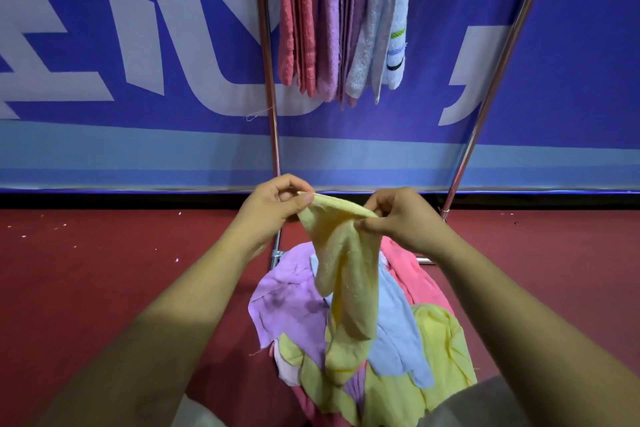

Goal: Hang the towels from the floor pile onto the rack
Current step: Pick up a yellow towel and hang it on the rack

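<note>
Forearms: two bare forearms are seen nearest, reaching over the floor pile (398, 329).
Pile: lilac, light-blue, pink and yellow towels are heaped on the red floor (86, 270); their number cannot be told.
Held towel: one pale yellow terry towel (349, 288) is held up over the pile.
Left hand (273, 206): the towel's top edge is pinched.
Right hand (403, 218): the same edge is pinched, fingers curled.
Rack: two metal uprights (266, 62) rise behind the pile; one is partly hidden by the left hand.
Hung towels (329, 28): pink, lilac, grey and pale-blue, high above the pile.

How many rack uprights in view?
2 uprights: left upright beside the hung towels; right upright apart from them, farther right. More may be out of frame.
</note>
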Demonstrator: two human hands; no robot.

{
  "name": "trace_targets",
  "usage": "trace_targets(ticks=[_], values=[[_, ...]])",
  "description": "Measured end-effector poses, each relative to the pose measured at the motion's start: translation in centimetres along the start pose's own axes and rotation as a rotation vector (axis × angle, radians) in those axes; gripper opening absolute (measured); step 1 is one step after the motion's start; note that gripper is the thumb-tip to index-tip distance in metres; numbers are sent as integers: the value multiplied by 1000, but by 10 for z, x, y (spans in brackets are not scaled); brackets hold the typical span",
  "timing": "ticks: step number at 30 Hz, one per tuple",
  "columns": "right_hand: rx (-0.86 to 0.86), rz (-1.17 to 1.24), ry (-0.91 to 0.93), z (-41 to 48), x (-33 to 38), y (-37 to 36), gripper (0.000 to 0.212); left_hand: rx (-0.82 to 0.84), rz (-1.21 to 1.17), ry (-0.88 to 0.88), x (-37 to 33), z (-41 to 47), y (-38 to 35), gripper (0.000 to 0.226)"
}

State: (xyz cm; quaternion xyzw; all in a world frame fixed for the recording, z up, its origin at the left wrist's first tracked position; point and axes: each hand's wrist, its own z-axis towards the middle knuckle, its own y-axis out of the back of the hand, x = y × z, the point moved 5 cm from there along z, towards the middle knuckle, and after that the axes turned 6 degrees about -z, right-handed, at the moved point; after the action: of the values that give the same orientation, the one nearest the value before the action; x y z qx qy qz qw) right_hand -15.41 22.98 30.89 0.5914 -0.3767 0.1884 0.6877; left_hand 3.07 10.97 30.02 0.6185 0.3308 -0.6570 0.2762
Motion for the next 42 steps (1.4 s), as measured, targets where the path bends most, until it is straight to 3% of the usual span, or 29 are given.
trace_targets(ticks=[3,8,13,17,21,25,29,33,36,39,42], values=[[106,-63,91,-3,8,-12,18,65,-62,-20,-4,-2,-15,16],[176,298,71,-8,23,-28,13,135,-1,6,-2,-6,-31,18],[5,505,20,-3,20,-21,16,153,-40,12,3,-7,-33,21],[-197,733,-19,1,15,1,20,317,338,38,11,-11,-32,10],[-140,576,-80,1,5,8,20,240,237,-8,3,-9,-30,11],[13,386,-52,-2,3,-2,26,311,336,-5,5,-11,-33,14],[-152,304,-25,1,2,9,18,295,513,7,4,-7,-26,15],[-338,286,-61,3,-9,27,21,320,978,122,20,-1,-4,31],[-428,318,-58,2,-15,40,25,228,1167,206,29,2,14,12],[-497,369,-112,2,-23,48,25,145,1219,275,27,2,31,19],[-549,320,-151,4,-34,51,23,126,1034,329,29,2,35,22]])
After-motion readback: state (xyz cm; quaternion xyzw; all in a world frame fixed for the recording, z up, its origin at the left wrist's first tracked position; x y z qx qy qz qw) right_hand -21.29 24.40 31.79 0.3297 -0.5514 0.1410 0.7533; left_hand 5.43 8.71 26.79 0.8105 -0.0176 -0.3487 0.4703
